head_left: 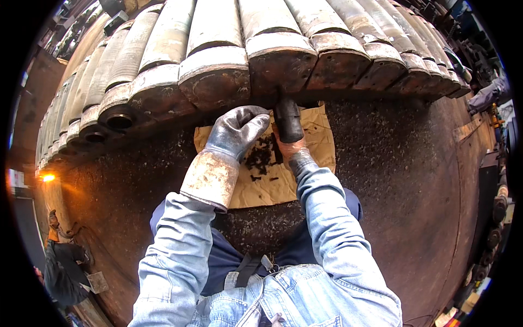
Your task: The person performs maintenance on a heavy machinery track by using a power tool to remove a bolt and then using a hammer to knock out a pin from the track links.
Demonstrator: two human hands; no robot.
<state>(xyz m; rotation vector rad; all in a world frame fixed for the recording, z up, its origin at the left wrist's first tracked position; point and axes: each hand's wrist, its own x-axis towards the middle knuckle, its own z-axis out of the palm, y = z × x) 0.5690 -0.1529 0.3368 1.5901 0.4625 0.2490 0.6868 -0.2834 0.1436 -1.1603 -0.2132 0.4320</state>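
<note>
My left hand (239,131), in a worn dark glove with a stained leather cuff, is closed just below the front edge of a row of thick metal cylinders. Whatever its curled fingers hold, if anything, is hidden. Beside it my bare right hand (292,146) grips what looks like a hammer (289,121), with its thick black head up against the row's edge. The black head covers most of that hand. Below both hands lies a creased sheet of brown paper (256,195), strewn with dark crumbs and short bits (261,158).
Pale cylinders (215,32) with rusty end caps (215,76) curve across the far side. Orange sparks (49,177) glow at far left, above another person's dark clothing (65,272). Another person's grey sleeve (490,94) shows at far right. Grit covers the brown surface (381,141).
</note>
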